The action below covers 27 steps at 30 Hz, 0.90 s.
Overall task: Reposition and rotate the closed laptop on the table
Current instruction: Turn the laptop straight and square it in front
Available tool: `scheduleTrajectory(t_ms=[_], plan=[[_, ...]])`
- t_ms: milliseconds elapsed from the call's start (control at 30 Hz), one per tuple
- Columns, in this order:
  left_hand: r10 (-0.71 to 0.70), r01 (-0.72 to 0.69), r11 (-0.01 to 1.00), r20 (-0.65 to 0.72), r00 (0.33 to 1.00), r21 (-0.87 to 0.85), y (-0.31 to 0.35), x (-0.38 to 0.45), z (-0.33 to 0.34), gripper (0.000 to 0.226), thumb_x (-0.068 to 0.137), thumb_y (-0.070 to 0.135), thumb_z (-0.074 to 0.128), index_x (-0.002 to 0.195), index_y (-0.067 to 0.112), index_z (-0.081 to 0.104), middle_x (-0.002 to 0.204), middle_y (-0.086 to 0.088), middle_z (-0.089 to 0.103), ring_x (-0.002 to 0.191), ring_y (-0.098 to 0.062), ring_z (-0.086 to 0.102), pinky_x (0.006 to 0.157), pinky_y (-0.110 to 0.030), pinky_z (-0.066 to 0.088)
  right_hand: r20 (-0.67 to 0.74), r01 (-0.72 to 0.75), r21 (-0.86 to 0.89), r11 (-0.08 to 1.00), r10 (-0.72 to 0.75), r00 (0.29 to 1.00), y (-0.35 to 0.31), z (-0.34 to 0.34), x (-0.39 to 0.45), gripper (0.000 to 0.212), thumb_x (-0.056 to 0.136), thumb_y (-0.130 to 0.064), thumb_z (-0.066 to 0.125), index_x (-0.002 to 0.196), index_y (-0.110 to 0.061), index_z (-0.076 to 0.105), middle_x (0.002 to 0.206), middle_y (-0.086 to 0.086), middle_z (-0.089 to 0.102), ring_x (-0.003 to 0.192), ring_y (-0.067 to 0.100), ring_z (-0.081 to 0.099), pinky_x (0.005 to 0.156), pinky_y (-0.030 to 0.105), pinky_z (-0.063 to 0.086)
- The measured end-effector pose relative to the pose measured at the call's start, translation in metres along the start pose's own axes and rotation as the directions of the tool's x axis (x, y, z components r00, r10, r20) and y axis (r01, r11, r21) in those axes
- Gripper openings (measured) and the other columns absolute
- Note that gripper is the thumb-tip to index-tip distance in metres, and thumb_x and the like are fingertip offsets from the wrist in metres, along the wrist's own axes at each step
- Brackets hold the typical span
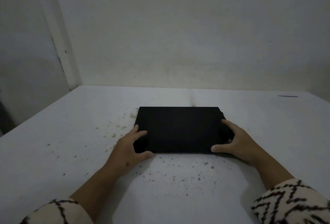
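Note:
A closed black laptop [180, 129] lies flat in the middle of the white table [71, 134], its long side facing me. My left hand [130, 147] grips its near left corner, fingers on the lid and thumb along the front edge. My right hand [234, 141] grips the near right corner the same way, fingers spread over the lid and side edge.
The table top is speckled with dark chips and stains around the laptop. A pale wall [178, 36] stands just behind the table's far edge. A small dark mark [287, 96] lies at the far right. The table's left edge drops off at the left.

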<state>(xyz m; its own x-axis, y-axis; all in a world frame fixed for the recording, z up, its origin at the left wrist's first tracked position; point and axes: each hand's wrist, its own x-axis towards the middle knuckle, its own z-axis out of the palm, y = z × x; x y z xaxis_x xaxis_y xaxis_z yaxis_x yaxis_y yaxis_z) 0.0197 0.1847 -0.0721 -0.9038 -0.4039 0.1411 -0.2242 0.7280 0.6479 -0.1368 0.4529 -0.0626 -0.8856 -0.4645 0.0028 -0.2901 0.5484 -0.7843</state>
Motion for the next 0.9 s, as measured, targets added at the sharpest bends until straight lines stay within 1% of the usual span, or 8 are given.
scheduleTrajectory(t_ms=[100,333,433,567,633,700,800,900], plan=[[0.004,-0.004,1.000,-0.002,1.000,-0.004,-0.002,0.000,-0.003,0.072,0.074,0.027,0.077,0.138,0.021,0.047,0.157,-0.001,0.030,0.142,-0.019,0.034,0.114,-0.032,0.032,-0.006,0.017,-0.010,1.000,-0.017,1.000,0.001,0.003,-0.003,0.112,0.055,-0.033,0.087,0.147,-0.019,0.024,0.153,0.004,0.032,0.137,0.023,0.034,0.108,0.036,0.035],[0.000,0.000,1.000,0.008,1.000,0.003,-0.003,-0.001,-0.005,0.067,0.073,0.029,0.077,0.135,0.021,0.051,0.154,0.001,0.037,0.138,-0.019,0.041,0.112,-0.031,0.035,-0.015,0.018,-0.060,0.998,-0.019,1.000,0.000,0.006,-0.006,0.112,0.057,-0.037,0.086,0.147,-0.016,0.024,0.150,0.004,0.034,0.135,0.022,0.037,0.105,0.032,0.035],[-0.004,0.004,1.000,0.023,1.000,-0.009,-0.004,0.000,-0.005,0.066,0.073,0.028,0.077,0.134,0.021,0.053,0.154,0.001,0.036,0.139,-0.019,0.040,0.113,-0.032,0.034,-0.011,0.010,-0.091,0.996,-0.012,1.000,0.000,0.008,-0.007,0.112,0.056,-0.041,0.085,0.147,-0.017,0.024,0.151,0.004,0.032,0.136,0.023,0.036,0.108,0.036,0.036],[0.004,-0.005,1.000,0.058,0.998,0.017,-0.005,0.002,-0.004,0.065,0.076,0.028,0.075,0.136,0.023,0.050,0.156,0.000,0.031,0.145,-0.018,0.030,0.119,-0.035,0.029,-0.004,-0.002,-0.112,0.994,0.001,1.000,0.000,0.008,-0.008,0.112,0.056,-0.044,0.084,0.147,-0.017,0.025,0.151,0.005,0.032,0.135,0.024,0.036,0.109,0.039,0.038],[0.006,-0.007,1.000,0.065,0.998,0.015,-0.006,0.002,-0.004,0.066,0.076,0.029,0.075,0.137,0.024,0.049,0.157,0.001,0.030,0.146,-0.018,0.027,0.120,-0.037,0.027,-0.004,-0.004,-0.115,0.993,0.003,1.000,0.000,0.008,-0.008,0.113,0.054,-0.048,0.083,0.146,-0.018,0.025,0.150,0.005,0.033,0.135,0.024,0.037,0.109,0.040,0.039],[0.010,-0.012,1.000,0.069,0.998,0.020,-0.007,0.002,-0.004,0.067,0.076,0.029,0.075,0.137,0.024,0.049,0.157,0.001,0.029,0.146,-0.018,0.026,0.121,-0.037,0.025,0.000,-0.010,-0.128,0.992,0.010,1.000,-0.001,0.008,-0.009,0.119,0.049,-0.055,0.081,0.147,-0.019,0.024,0.152,0.006,0.032,0.136,0.025,0.035,0.110,0.043,0.037],[0.009,-0.011,0.999,0.080,0.997,0.031,-0.008,0.003,-0.005,0.067,0.076,0.029,0.075,0.137,0.024,0.048,0.157,0.002,0.029,0.147,-0.017,0.025,0.121,-0.039,0.024,-0.002,-0.021,-0.143,0.989,0.021,1.000,-0.001,0.009,-0.012,0.133,0.035,-0.071,0.072,0.147,-0.020,0.024,0.154,0.005,0.028,0.139,0.025,0.032,0.111,0.045,0.037],[0.005,-0.008,0.999,0.088,0.996,0.039,-0.009,0.004,-0.005,0.067,0.076,0.030,0.075,0.138,0.024,0.048,0.157,0.002,0.028,0.147,-0.018,0.024,0.122,-0.039,0.023,-0.002,-0.019,-0.154,0.988,0.019,1.000,-0.001,0.010,-0.013,0.133,0.034,-0.073,0.070,0.147,-0.020,0.024,0.154,0.006,0.028,0.139,0.026,0.032,0.112,0.045,0.036]])
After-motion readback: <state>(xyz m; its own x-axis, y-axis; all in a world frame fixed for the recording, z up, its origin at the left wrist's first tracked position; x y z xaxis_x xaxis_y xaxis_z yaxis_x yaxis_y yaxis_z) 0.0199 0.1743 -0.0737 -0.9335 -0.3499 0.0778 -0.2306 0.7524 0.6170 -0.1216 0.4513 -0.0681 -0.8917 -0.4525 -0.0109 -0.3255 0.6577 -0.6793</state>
